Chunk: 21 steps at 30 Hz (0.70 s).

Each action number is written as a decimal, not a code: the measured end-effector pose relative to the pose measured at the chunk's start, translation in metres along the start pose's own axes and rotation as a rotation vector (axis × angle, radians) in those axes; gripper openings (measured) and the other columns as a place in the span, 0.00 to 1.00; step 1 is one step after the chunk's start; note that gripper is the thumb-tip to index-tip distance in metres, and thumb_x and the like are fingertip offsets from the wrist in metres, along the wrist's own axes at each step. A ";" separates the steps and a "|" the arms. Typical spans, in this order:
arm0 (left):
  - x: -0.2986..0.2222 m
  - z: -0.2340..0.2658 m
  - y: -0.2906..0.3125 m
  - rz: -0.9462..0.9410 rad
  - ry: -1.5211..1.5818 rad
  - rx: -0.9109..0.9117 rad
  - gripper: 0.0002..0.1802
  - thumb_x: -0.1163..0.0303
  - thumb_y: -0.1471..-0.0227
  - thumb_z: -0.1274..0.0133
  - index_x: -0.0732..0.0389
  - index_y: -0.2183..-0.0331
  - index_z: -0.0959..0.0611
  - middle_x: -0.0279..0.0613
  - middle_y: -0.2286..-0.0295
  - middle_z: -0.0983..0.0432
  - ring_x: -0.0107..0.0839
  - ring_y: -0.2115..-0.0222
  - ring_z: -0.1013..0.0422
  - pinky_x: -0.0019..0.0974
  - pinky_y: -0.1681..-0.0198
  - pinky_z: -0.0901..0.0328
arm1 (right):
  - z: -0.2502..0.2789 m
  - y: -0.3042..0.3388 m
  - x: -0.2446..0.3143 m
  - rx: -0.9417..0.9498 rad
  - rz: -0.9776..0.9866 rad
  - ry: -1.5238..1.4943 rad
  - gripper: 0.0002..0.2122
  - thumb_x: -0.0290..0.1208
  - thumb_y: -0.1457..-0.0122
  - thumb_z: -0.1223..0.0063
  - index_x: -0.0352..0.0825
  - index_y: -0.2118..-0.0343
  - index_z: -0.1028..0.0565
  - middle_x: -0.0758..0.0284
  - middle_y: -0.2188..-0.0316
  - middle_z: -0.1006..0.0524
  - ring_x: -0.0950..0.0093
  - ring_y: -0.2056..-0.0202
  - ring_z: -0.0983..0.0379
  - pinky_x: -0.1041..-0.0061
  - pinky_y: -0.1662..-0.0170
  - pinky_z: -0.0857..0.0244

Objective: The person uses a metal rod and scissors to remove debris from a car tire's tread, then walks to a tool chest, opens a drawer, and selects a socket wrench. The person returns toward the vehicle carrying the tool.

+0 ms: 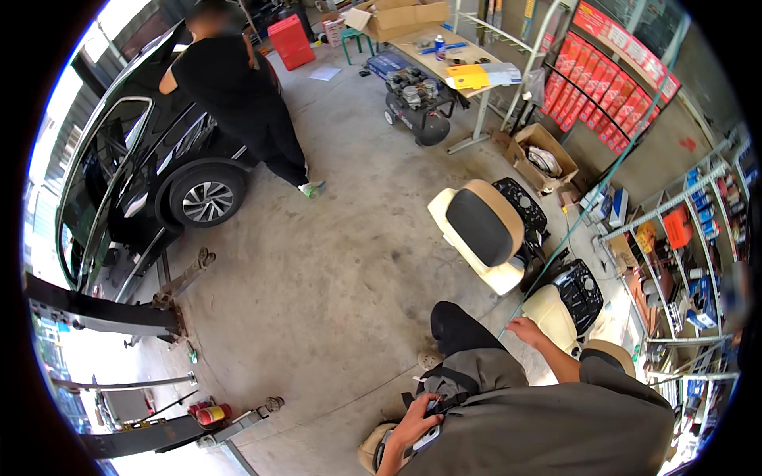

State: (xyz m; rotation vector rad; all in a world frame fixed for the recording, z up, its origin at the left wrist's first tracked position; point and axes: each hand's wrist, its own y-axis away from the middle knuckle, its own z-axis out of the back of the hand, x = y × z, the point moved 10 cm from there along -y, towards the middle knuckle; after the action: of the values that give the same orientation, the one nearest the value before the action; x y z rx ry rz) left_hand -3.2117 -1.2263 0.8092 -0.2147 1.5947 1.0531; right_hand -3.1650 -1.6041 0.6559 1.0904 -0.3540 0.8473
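— What is held, and where?
— A phone (425, 439) is gripped in the left hand (413, 428), fingers curled around it, near the bottom centre. The right hand (525, 329) is closed on a thin green cord (591, 194) to the right.
— And the containers?
— A cardboard box (541, 159) holding a white bundle is seen far right, beyond two cream car seats (480, 230).

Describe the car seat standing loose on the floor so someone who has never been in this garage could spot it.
Start at the red display rack on the right wall and look down to the concrete floor. There stands the car seat, cream-edged with a black centre panel. Unlike the other removed seats nearer the shelving, it stands out in the open.
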 end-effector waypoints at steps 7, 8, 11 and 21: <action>-0.004 0.113 -0.064 -0.006 -0.017 -0.140 0.28 0.56 0.54 0.45 0.58 0.52 0.29 0.51 0.59 0.32 0.47 0.54 0.38 0.42 0.48 0.45 | -0.109 -0.132 0.123 0.219 0.110 0.103 0.11 0.40 0.46 0.45 0.37 0.69 0.19 0.67 0.72 0.20 0.78 0.67 0.26 0.75 0.61 0.34; -0.002 0.130 -0.078 -0.013 -0.038 -0.154 0.28 0.56 0.54 0.45 0.58 0.52 0.29 0.51 0.59 0.32 0.47 0.54 0.38 0.42 0.48 0.44 | -0.120 -0.160 0.139 0.231 0.127 0.137 0.13 0.42 0.46 0.46 0.37 0.69 0.19 0.65 0.71 0.20 0.74 0.67 0.25 0.73 0.60 0.34; -0.026 0.196 -0.112 0.043 0.126 -0.198 0.27 0.57 0.49 0.46 0.61 0.51 0.30 0.45 0.58 0.30 0.39 0.55 0.36 0.38 0.49 0.43 | -0.154 -0.215 0.192 0.262 0.152 0.156 0.16 0.46 0.47 0.47 0.37 0.70 0.20 0.61 0.70 0.20 0.65 0.65 0.24 0.69 0.59 0.33; -0.121 0.384 -0.305 0.155 0.231 -0.082 0.20 0.59 0.38 0.58 0.64 0.55 0.25 0.34 0.63 0.27 0.24 0.60 0.35 0.30 0.53 0.41 | -0.180 -0.426 0.537 0.232 0.507 0.203 0.18 0.47 0.46 0.50 0.36 0.64 0.22 0.59 0.69 0.21 0.60 0.66 0.25 0.64 0.62 0.33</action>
State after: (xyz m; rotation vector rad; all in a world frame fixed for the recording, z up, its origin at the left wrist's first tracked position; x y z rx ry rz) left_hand -2.7102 -1.1752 0.7818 -0.2802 1.7994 1.2507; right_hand -2.5250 -1.3004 0.6476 1.1325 -0.3734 1.4676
